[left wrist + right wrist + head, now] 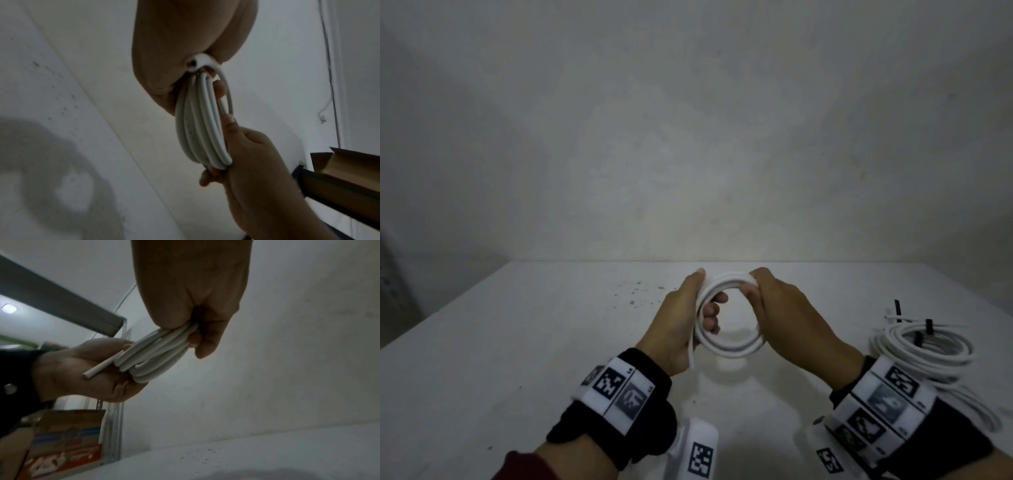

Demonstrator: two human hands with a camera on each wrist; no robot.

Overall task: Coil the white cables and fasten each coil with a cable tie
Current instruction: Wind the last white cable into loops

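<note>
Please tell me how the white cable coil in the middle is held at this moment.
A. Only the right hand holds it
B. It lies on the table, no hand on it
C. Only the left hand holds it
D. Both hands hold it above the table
D: the left hand and right hand grip opposite sides of the coil, which casts a shadow on the table below.
</note>
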